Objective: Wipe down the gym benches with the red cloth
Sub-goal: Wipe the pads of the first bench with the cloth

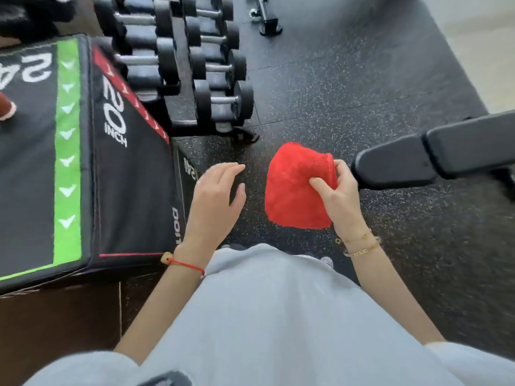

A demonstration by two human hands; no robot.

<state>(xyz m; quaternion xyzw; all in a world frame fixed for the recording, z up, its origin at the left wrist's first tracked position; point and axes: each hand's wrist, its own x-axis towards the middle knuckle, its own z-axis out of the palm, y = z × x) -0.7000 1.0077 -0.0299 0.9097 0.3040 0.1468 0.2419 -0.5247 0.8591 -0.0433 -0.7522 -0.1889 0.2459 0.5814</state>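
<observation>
Nearby, right hand (338,200) grip pinching red cloth (296,188), left hand (216,200) relaxed, box (133,176) reading "20 INCH"

Open speckled floor (348,87) fills your centre and upper right, so hands can pass freely there. Bench (434,151) pad juts in from the right edge, just beside your right hand (340,193) and the red cloth (295,188). Plyo box (83,162) blocks the whole left side, close to your left hand (217,199). Dumbbell rack (189,65) closes off the upper middle-left.
</observation>
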